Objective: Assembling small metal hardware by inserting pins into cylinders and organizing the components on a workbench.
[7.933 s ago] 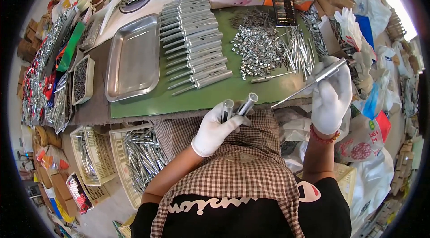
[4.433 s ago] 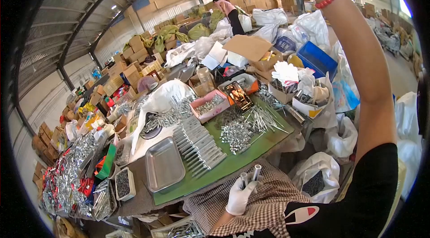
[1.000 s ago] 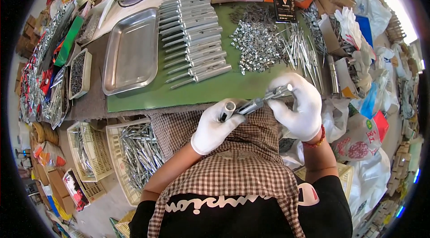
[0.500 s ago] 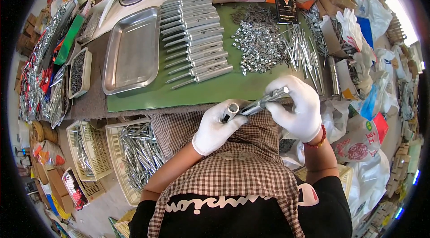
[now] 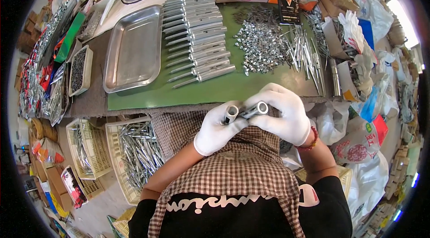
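Note:
Both my hands wear white gloves and are held close together just off the table's near edge. My left hand (image 5: 213,131) is closed round a metal tube (image 5: 230,114), its open end pointing up. My right hand (image 5: 289,114) grips a second metal tube (image 5: 260,109), whose round hollow end faces me. The left fingertips touch or nearly touch that second tube; their exact contact is hidden. Beyond my hands, a long row of metal tubes with thin rods (image 5: 215,72) lies side by side on the green mat (image 5: 156,100).
An oblong steel tray (image 5: 109,74) sits left of the row. To the right are a heap of small metal caps (image 5: 260,45), loose thin rods (image 5: 307,58) and a dark card (image 5: 287,2). Below the table's left side, a cream crate (image 5: 117,159) holds many metal rods.
My right hand has moved slightly left and down, toward my left hand. Its tube has turned from slanting up right to pointing its open end at me. The left hand has barely shifted.

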A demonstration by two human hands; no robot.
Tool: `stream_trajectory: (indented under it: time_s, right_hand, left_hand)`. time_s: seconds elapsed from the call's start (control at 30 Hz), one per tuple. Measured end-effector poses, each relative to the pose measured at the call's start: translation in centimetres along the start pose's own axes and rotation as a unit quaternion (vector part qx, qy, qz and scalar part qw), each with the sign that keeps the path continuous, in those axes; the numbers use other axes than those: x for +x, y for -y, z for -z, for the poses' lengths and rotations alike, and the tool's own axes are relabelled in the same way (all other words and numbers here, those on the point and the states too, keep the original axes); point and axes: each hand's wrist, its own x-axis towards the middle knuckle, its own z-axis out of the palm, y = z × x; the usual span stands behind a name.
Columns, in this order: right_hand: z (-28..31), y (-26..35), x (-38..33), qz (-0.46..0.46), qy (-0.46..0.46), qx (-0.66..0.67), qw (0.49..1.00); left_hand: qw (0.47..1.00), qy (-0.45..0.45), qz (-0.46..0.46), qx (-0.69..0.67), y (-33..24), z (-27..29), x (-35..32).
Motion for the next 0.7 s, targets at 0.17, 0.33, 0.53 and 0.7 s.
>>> stream_trajectory:
  time_s: [0.17, 0.33, 0.53, 0.7]
  right_hand:
    - [2.5, 3.0, 1.0, 0.06, -0.078, -0.029, 0.995]
    - [3.4, 3.2, 2.6, 0.058, -0.114, -0.06, 0.99]
    - [1.5, 0.2, 8.1, -0.036, -0.141, 0.046, 0.988]
    - [-2.7, -6.0, 12.1, -0.041, -0.104, 0.049, 0.992]
  left_hand:
    - [0.993, -0.056, -0.081, -0.059, -0.5, 1.2, 0.4]
    - [0.982, -0.105, -0.109, -0.111, -1.9, 3.8, 0.1]
    - [0.984, -0.173, -0.037, -0.002, -2.4, 5.0, 1.1]
    - [0.96, -0.202, 0.028, 0.192, -2.4, 5.0, 1.9]
